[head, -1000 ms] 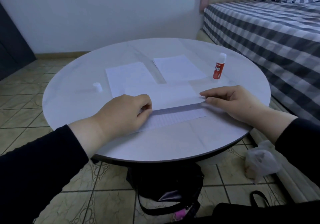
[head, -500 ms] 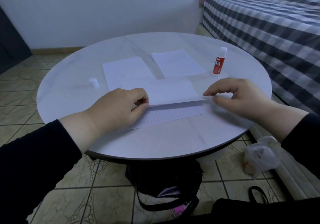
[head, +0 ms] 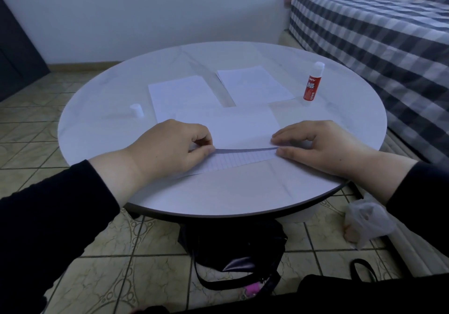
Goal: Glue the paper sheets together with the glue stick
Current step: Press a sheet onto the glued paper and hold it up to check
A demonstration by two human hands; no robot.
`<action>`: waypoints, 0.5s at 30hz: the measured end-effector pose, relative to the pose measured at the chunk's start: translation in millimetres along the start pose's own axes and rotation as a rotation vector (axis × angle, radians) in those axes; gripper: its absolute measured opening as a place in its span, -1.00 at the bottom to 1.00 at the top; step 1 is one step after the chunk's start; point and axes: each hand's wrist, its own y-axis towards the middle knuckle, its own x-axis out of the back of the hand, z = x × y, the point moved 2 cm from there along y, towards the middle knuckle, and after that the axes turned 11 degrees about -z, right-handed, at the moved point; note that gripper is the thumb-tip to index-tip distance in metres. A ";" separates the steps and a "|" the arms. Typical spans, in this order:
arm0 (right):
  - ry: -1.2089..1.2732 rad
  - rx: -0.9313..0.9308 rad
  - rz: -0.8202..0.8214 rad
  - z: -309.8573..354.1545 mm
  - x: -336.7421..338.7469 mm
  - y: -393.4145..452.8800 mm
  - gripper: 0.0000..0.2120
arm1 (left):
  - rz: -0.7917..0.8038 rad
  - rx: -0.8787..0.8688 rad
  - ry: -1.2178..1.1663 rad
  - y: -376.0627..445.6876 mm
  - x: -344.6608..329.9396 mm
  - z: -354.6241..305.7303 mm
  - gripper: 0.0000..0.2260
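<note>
A white sheet (head: 239, 129) lies over a lined sheet (head: 238, 160) near the front of the round white table (head: 218, 192), its near edge lifted slightly. My left hand (head: 167, 147) pinches the white sheet's near left corner. My right hand (head: 318, 143) pinches the near right corner between thumb and fingers. Two more white sheets lie behind: one at the left (head: 182, 95), one at the right (head: 252, 84). The red glue stick (head: 312, 83) stands upright and uncapped at the right. Its white cap (head: 136, 111) sits at the left.
A bed with a grey checked cover (head: 376, 34) runs along the right. A black bag (head: 233, 253) lies on the tiled floor under the table, and a plastic bag (head: 364, 221) lies at the right.
My right hand went from pressing the sheet's right edge, lifted briefly, and now pinches the near right corner. The left hand keeps its pinch. The camera shifted a little.
</note>
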 end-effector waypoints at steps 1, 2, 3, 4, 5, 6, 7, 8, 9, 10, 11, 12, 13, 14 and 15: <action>-0.002 -0.004 -0.001 -0.3 -0.9 0.6 -0.79 | -0.004 -0.001 -0.004 -0.1 -0.1 0.5 -0.85; -0.007 -0.006 -0.002 -0.8 -1.7 1.3 -0.80 | -0.008 -0.001 -0.011 -0.1 -0.1 1.4 -0.84; -0.012 -0.009 -0.003 -1.3 -2.5 1.8 -0.81 | -0.009 0.000 -0.024 -0.1 0.0 2.6 -0.84; -0.011 -0.013 -0.004 -1.7 -3.0 2.3 -0.82 | -0.005 0.000 -0.042 -0.2 0.5 4.0 -0.84; -0.002 -0.022 -0.007 -2.1 -3.2 2.8 -0.84 | 0.002 -0.001 -0.061 -0.2 1.3 5.7 -0.84; 0.009 -0.032 -0.012 -2.2 -3.0 3.2 -0.85 | 0.008 -0.002 -0.079 -0.3 2.4 7.6 -0.84; 0.015 -0.040 -0.017 -1.9 -2.8 3.7 -0.86 | 0.010 0.000 -0.096 -0.6 3.6 9.6 -0.85; 0.017 -0.049 -0.020 -1.0 -2.6 4.6 -0.87 | 0.006 0.004 -0.110 -0.7 4.9 11.4 -0.86; 0.020 -0.067 -0.024 0.3 -2.4 6.1 -0.89 | -0.003 0.009 -0.123 -0.7 5.9 13.0 -0.87; 0.024 -0.088 -0.032 2.6 -2.1 7.9 -0.89 | -0.013 0.011 -0.133 -0.8 6.6 14.0 -0.87; 0.028 -0.110 -0.041 6.2 -2.1 10.2 -0.90 | -0.018 0.009 -0.137 -0.6 6.7 14.2 -0.87; 0.030 -0.124 -0.047 11.3 -2.8 13.1 -0.89 | -0.019 0.002 -0.133 -0.4 6.5 13.7 -0.86; 0.028 -0.126 -0.044 17.9 -4.4 16.7 -0.86 | -0.016 -0.003 -0.127 0.2 6.3 12.5 -0.85; 0.011 -0.111 -0.027 25.9 -7.6 21.0 -0.82 | -0.012 -0.007 -0.122 1.1 6.0 11.5 -0.85; -0.017 -0.085 0.002 35.0 -11.9 25.3 -0.76 | -0.010 -0.009 -0.122 2.2 5.5 10.6 -0.84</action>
